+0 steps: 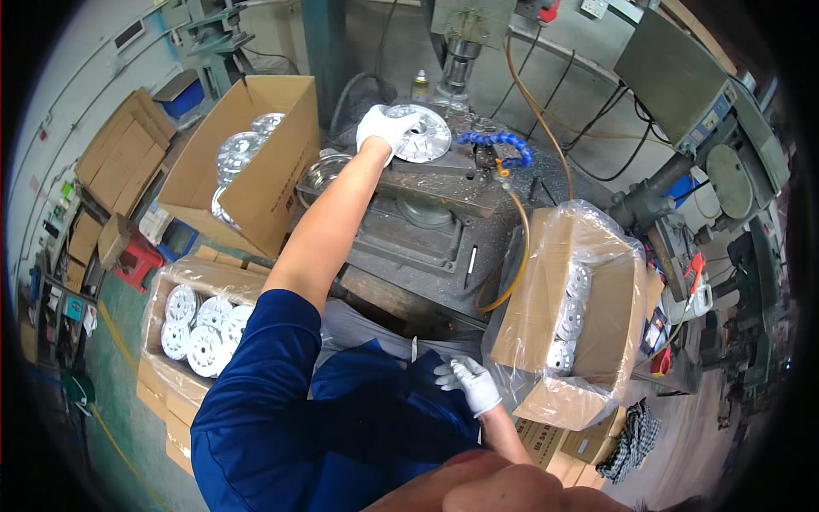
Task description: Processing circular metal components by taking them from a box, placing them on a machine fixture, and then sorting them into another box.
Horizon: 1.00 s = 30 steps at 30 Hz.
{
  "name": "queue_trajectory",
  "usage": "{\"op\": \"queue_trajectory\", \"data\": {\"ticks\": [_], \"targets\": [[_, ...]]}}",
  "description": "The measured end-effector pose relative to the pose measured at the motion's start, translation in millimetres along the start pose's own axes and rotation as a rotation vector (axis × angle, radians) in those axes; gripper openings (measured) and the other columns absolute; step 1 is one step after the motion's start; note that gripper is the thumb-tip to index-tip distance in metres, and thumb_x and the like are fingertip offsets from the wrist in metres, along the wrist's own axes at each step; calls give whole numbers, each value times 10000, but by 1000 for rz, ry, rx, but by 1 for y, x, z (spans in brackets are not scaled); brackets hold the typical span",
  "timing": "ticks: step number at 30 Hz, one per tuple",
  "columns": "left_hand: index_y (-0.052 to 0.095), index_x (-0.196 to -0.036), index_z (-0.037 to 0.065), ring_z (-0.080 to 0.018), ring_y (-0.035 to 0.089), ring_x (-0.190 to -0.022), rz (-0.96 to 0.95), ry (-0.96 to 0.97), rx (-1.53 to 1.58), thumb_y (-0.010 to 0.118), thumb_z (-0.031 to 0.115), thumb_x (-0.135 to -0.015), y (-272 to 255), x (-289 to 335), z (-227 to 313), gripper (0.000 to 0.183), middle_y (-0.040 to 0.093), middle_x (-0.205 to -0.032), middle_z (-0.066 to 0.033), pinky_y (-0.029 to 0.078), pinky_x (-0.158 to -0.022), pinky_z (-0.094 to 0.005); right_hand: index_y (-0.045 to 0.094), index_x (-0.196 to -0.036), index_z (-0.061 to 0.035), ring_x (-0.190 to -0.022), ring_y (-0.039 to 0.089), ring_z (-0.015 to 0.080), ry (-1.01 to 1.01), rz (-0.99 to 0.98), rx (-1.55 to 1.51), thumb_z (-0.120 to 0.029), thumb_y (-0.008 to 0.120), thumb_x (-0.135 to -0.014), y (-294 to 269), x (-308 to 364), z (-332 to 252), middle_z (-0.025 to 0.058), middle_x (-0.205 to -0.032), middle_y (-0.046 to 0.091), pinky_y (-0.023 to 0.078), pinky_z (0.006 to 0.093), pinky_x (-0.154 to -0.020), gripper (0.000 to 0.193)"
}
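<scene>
My left hand point(386, 130), in a white glove, reaches out over the machine table. Its fingers close over the left side and hub of a round silver metal disc point(431, 141), a flange-like part with holes and ribs. The disc lies under the drill press spindle point(459, 68). Close to my body, my right hand point(471, 383), also gloved, hangs low beside my lap with its fingers loosely apart and nothing visible in it. Left of the disc, a shiny ring-shaped metal part point(325, 171) sits at the table's edge.
Cardboard boxes holding several discs stand at far left point(286, 183), near left point(155, 363) and right point(533, 316). A blue segmented coolant hose point(503, 141) and a yellowish tube point(522, 247) flank the disc. Metal chips and a pen point(471, 266) lie on the machine table point(401, 282).
</scene>
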<state>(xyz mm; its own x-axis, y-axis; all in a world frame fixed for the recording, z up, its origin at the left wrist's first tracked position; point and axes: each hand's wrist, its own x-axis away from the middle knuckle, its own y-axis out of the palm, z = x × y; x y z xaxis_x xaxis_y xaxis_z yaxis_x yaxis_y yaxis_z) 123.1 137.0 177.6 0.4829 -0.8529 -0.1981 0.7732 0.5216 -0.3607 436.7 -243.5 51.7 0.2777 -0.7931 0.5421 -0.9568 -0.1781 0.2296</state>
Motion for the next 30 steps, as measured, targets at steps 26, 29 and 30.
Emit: {"op": "queue_trajectory", "data": {"ticks": [26, 29, 30], "targets": [[701, -1190, 23, -318, 661, -1143, -190, -156, -579, 652, 717, -760, -17, 11, 39, 818, 678, -1241, -178, 526, -953, -387, 577, -1256, 29, -931, 674, 169, -27, -19, 242, -172, 573, -1025, -4, -11, 3, 112, -1077, 707, 542, 287, -808, 307], [699, -1194, 27, -316, 660, -1144, -201, -155, -591, 636, 722, -769, -16, 11, 39, 817, 678, -1241, -178, 525, -955, -384, 569, -1269, 31, -929, 674, 171, -29, -16, 239, -174, 572, -1025, -6, -9, 5, 112, -1088, 703, 540, 290, -816, 319], [694, -1204, 29, -316, 656, -1153, -210, -149, -594, 630, 725, -771, -15, 12, 38, 823, 674, -1248, -179, 522, -962, -386, 566, -1272, 31, -930, 674, 171, -27, -20, 228, -174, 572, -1025, -6, -9, 6, 112, -1089, 703, 539, 291, -818, 321]]}}
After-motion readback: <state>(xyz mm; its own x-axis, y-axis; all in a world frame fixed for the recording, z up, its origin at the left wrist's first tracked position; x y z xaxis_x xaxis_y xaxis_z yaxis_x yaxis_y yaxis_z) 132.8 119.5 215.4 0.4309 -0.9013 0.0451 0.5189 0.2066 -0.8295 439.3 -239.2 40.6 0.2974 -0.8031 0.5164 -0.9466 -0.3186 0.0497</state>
